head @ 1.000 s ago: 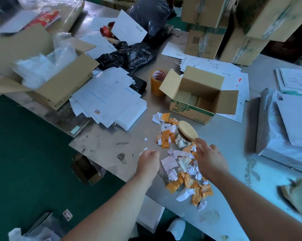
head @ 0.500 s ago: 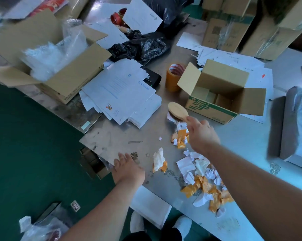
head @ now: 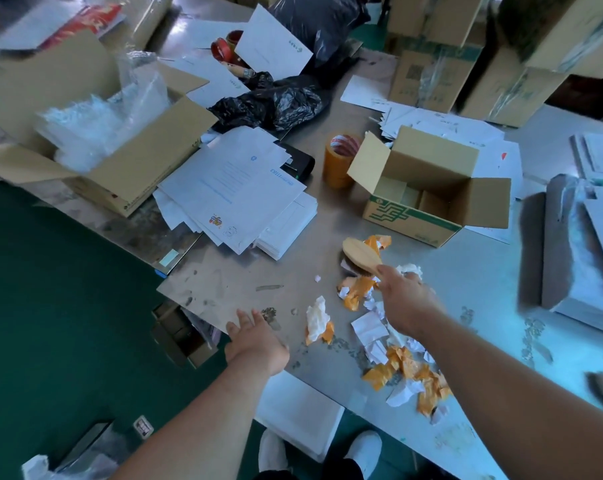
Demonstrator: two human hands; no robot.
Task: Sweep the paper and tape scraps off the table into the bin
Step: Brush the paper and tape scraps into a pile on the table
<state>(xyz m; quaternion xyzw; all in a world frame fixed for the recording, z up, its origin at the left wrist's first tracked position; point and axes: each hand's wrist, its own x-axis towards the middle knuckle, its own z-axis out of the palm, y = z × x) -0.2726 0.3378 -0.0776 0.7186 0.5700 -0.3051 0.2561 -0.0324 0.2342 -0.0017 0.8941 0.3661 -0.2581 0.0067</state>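
Brush (head: 360, 256) being moved farther out in gripping right hand (head: 405, 299); left hand (head: 255, 337) being spread flat.
Scraps (head: 407, 372) risk being flicked onto floor (head: 50, 306) by hard stroke.

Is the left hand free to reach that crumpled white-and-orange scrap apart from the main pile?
Probably yes: the left hand lies open at the table edge, with only bare table between it and the crumpled scrap.

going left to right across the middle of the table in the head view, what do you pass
large box → paper stack → tape roll → small box → grey bundle
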